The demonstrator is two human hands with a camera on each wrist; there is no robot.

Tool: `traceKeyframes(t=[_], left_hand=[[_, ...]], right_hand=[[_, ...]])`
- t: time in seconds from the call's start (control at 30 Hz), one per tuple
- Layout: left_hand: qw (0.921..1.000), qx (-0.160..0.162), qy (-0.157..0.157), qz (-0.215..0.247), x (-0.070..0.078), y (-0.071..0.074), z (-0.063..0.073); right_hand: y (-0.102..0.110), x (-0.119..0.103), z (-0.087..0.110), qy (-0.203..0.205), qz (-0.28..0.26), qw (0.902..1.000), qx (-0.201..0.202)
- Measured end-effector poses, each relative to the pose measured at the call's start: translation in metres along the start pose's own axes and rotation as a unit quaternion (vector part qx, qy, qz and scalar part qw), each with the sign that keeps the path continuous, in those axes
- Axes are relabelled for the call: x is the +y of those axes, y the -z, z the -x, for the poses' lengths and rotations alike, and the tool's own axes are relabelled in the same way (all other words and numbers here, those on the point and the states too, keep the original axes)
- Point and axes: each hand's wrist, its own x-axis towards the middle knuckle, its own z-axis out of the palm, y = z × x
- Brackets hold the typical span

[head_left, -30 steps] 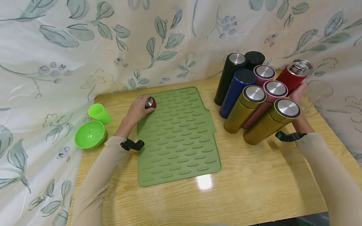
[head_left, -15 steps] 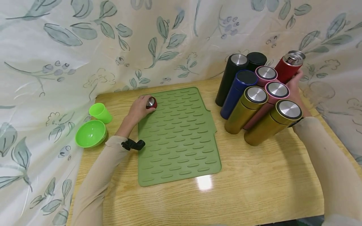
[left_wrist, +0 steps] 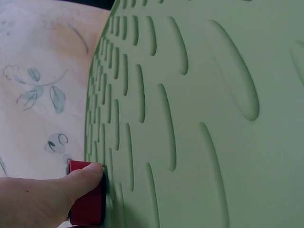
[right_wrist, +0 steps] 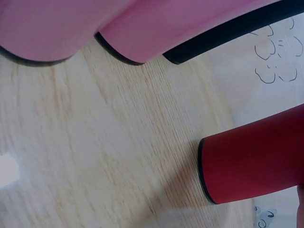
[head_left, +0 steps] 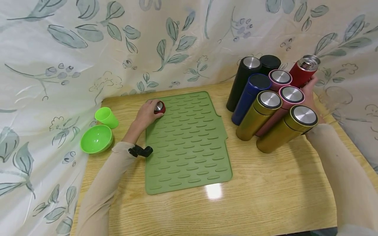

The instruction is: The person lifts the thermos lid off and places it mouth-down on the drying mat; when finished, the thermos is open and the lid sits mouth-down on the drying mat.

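Observation:
At the far left corner of the green mat [head_left: 189, 141], my left hand [head_left: 144, 114] grips a small red lid [head_left: 160, 108] with a silver top. In the left wrist view the thumb lies along the side of the red lid [left_wrist: 90, 204]. At the back right, my right hand [head_left: 309, 92] holds an open red thermos [head_left: 299, 74] whose bare steel neck faces up. The right wrist view shows the black-edged base of the red thermos [right_wrist: 251, 164] close over the tabletop; only a sliver of the hand shows there.
Several capped thermoses crowd the right side: a blue one [head_left: 247, 98], a black one [head_left: 242, 83], pink ones [head_left: 273, 119] and gold ones [head_left: 277, 136]. A green cup [head_left: 107, 117] and a green bowl [head_left: 96, 139] stand left of the mat. A patterned curtain [head_left: 177, 42] hangs behind.
My right hand has carried the red thermos left and toward the back, behind the pink thermoses, then slightly lower. My left hand has stayed at the mat's corner with the lid.

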Motion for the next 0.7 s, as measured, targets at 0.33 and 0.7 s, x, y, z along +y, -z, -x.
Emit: traceKeyframes(t=[0.33,0.7], left_hand=[[0.9993,-0.019,0.024,0.022,-0.003,-0.002,-0.002],[0.9977,0.016,0.042,0.050,0.005,0.014,0.010]], right_hand=[[0.004,-0.007,0.027,0.053,0.035,0.9979,-0.010],[0.019,-0.022,0.085,0.090,0.060,0.9926,0.056]])
